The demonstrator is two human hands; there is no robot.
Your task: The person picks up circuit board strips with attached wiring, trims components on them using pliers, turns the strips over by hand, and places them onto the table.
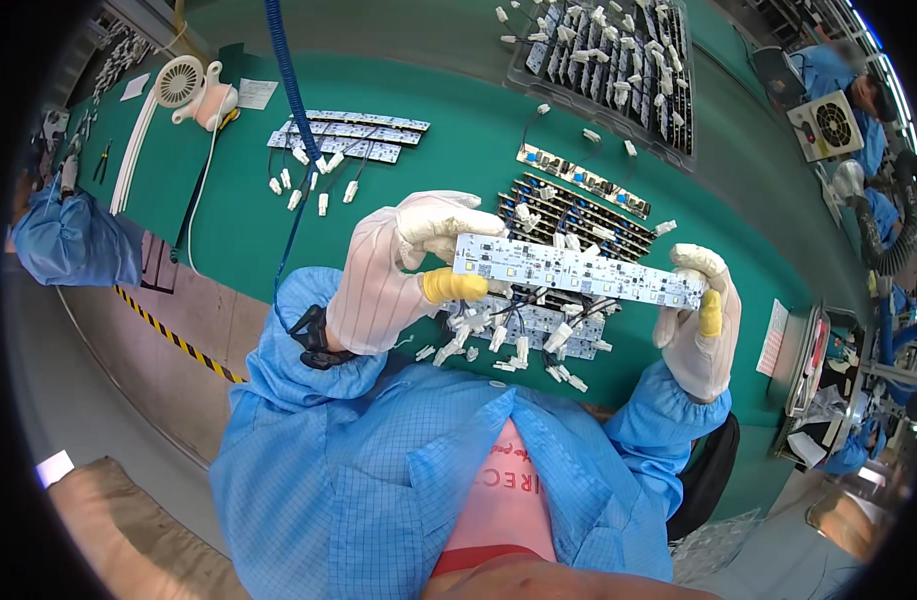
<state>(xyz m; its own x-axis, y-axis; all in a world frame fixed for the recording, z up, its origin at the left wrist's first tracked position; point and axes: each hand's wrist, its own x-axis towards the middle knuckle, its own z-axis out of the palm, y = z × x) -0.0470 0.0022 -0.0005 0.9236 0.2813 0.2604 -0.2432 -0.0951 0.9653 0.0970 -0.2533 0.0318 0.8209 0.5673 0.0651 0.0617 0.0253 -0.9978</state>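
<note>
A long white LED circuit board is stretched level between my two gloved hands above the green bench. My left hand, with a yellow cot on one finger, pinches its left end. At its right end my right hand, also wearing a yellow finger cot, closes on the edge. Beneath the held board lies a row of dark-edged circuit boards standing close together. Nearer to me, partly hidden, are more white LED boards with black wires and white connectors.
Several white boards with wired connectors lie left of centre, beside a hanging blue coiled cord. A clear tray packed with boards stands at the back. A small fan sits at far left. Co-workers in blue smocks are at both sides.
</note>
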